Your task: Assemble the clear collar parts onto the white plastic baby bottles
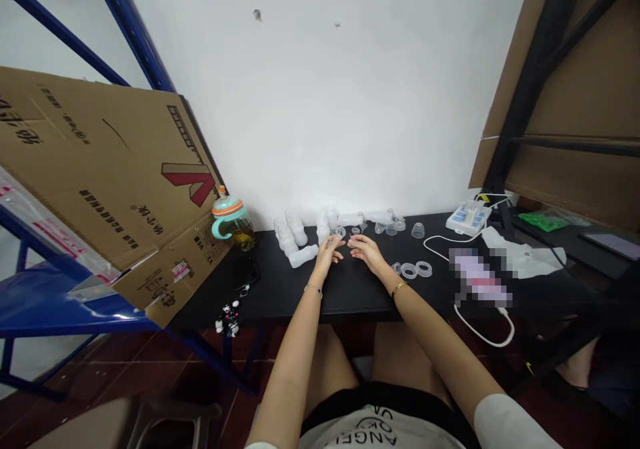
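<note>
Over the middle of the black table, my left hand (329, 254) has its fingers loosely bent and apart. My right hand (367, 251) faces it, fingers likewise half curled and apart. A small gap lies between the fingertips, and I make out nothing held in either hand. Just beyond them stand clear dome-shaped cups (379, 227) and a clear ring (341, 231). White translucent ribbed sleeves (286, 239) stand left of my left hand, with another sleeve (303, 256) lying on its side. Several clear rings (409, 271) lie right of my right hand.
The black table (300, 295) meets a white wall. On the left are a teal-lidded jug (231, 219), a dark phone (245, 271) with charms (230, 319), and a large cardboard box (115, 169). To the right lie a white power strip (469, 218), a cable (493, 342) and a blurred lilac object (477, 275).
</note>
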`<state>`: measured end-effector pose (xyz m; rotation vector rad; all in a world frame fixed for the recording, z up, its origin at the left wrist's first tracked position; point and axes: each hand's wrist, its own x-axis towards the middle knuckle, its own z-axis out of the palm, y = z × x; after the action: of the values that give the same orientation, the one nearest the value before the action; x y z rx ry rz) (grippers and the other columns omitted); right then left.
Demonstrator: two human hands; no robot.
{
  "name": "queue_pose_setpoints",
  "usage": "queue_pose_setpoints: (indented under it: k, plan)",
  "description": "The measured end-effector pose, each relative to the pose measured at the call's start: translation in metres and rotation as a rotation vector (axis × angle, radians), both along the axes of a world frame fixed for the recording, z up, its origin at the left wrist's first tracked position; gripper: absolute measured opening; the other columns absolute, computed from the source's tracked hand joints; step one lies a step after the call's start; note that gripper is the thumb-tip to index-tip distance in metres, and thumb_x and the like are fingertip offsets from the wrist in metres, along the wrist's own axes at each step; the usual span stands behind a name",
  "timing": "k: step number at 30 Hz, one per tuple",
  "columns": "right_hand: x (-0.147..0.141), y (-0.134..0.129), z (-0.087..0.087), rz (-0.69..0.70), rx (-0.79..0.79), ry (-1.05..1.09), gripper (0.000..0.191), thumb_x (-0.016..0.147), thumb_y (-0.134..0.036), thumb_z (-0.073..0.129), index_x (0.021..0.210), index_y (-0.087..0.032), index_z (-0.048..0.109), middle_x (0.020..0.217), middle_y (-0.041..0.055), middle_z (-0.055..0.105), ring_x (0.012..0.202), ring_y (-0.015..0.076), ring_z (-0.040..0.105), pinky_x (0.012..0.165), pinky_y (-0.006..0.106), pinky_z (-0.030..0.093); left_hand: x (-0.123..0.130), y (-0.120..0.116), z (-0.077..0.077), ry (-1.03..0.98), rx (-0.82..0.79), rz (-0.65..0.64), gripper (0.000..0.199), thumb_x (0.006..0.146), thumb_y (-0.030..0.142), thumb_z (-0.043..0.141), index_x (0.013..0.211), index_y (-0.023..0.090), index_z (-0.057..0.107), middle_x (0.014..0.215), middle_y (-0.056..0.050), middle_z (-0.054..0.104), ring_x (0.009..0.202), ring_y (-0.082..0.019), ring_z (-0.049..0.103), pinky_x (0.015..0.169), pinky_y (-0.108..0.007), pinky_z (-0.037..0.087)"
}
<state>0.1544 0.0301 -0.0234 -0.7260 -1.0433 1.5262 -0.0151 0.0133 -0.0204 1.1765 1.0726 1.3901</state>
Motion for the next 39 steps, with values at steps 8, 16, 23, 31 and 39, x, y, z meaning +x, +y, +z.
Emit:
queue_pose_setpoints:
  k: [8, 16, 23, 31, 39]
  plan:
    - [-0.001, 0.004, -0.006, 0.0, 0.004, -0.003, 0.031, 0.072, -0.011, 0.078, 0.101, -0.019, 0.075, 0.095, 0.0055, 0.078, 0.075, 0.0154, 0.072, 0.079, 0.029, 0.06, 0.0, 0.0, 0.0, -0.03, 0.04, 0.03, 0.064, 0.073, 0.049, 0.083, 0.122, 0.017, 0.057, 0.108, -0.012, 0.075, 0.053, -0.008, 0.064, 0.042, -0.016, 0.04]
    - [-0.003, 0.007, -0.009, 0.021, 0.004, -0.048, 0.028, 0.081, -0.019, 0.076, 0.109, -0.018, 0.075, 0.098, 0.0085, 0.079, 0.082, 0.0189, 0.075, 0.081, 0.032, 0.061, 0.001, -0.002, 0.002, -0.017, 0.076, 0.023, 0.066, 0.059, 0.035, 0.092, 0.114, 0.018, 0.06, 0.117, -0.012, 0.073, 0.053, -0.006, 0.062, 0.044, -0.017, 0.04]
    - [-0.004, 0.01, -0.013, -0.002, 0.004, -0.052, 0.029, 0.083, -0.018, 0.075, 0.113, -0.019, 0.072, 0.094, 0.0071, 0.079, 0.079, 0.0186, 0.076, 0.076, 0.03, 0.062, 0.0, -0.003, 0.001, 0.032, 0.139, -0.009, 0.062, 0.064, 0.033, 0.089, 0.118, 0.017, 0.065, 0.125, -0.013, 0.07, 0.057, -0.005, 0.06, 0.046, -0.017, 0.04]
    - [-0.003, 0.011, -0.012, -0.011, -0.009, -0.027, 0.024, 0.08, -0.018, 0.077, 0.104, -0.019, 0.071, 0.09, 0.0063, 0.078, 0.078, 0.0173, 0.075, 0.07, 0.025, 0.059, -0.001, -0.003, -0.001, 0.084, 0.127, -0.036, 0.067, 0.069, 0.028, 0.087, 0.132, 0.022, 0.066, 0.138, -0.015, 0.063, 0.061, -0.005, 0.059, 0.049, -0.018, 0.043]
    - [-0.002, 0.008, -0.01, 0.024, -0.019, 0.028, 0.018, 0.076, -0.015, 0.078, 0.093, -0.019, 0.074, 0.088, 0.0046, 0.077, 0.077, 0.0151, 0.073, 0.08, 0.028, 0.059, -0.001, -0.002, -0.001, 0.098, 0.111, -0.058, 0.072, 0.069, 0.028, 0.088, 0.137, 0.024, 0.064, 0.135, -0.014, 0.066, 0.062, -0.005, 0.059, 0.05, -0.018, 0.043]
